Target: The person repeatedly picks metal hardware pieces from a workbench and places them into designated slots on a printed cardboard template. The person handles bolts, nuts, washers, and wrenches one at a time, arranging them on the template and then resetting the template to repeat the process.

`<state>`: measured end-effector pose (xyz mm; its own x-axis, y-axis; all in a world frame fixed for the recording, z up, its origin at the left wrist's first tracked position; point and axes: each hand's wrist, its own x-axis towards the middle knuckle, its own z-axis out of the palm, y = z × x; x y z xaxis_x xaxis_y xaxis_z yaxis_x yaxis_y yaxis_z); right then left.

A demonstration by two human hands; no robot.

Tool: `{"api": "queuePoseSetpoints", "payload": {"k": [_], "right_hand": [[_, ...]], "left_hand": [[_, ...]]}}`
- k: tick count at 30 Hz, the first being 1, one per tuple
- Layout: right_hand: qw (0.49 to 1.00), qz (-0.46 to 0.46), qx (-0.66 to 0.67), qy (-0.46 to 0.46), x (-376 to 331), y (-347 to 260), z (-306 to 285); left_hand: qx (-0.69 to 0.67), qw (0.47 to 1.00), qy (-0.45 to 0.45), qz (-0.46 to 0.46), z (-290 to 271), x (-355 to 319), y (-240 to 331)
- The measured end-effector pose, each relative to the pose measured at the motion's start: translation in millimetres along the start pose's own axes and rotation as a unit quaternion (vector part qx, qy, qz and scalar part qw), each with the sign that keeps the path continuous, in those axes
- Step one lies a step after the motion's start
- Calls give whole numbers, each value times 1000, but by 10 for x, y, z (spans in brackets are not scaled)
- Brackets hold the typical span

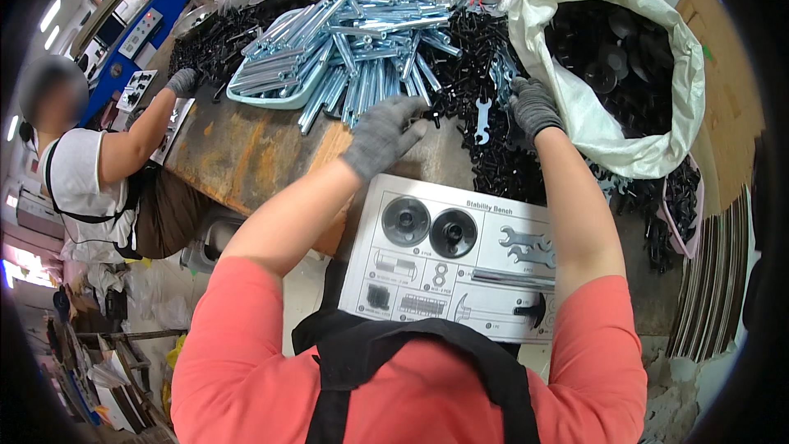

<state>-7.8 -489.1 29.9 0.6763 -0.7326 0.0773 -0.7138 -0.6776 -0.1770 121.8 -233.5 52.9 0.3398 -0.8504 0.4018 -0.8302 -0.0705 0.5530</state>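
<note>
Partly clear: left hand (pixel 383 138) gloved in grey, half open, thumb apart from fingers, no hold evident; tips near small black parts (pixel 508 171) heaped on the tabletop (pixel 246 144), contact unclear. Right hand (pixel 535 107) just beside the white sack (pixel 686 74), fingers bent; cannot tell whether it grips anything, tips blending into clustered wrenches (pixel 502 72). Single wrench (pixel 482 122) between the hands, plainly seen. Right forearm covers part of the parts board (pixel 362 267); black apron (pixel 394 339) hides its lower edge. Sack contents dark, indistinct.
</note>
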Motion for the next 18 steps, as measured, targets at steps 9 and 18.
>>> {"api": "queuePoseSetpoints", "payload": {"k": [9,18], "right_hand": [[991,35,-78,-105,151,-61,20],[985,-25,155,77,-317,74,-173]], "left_hand": [[491,841,-214,74,748,1425,-183],[420,889,-128,129,702,1312,-224]]}}
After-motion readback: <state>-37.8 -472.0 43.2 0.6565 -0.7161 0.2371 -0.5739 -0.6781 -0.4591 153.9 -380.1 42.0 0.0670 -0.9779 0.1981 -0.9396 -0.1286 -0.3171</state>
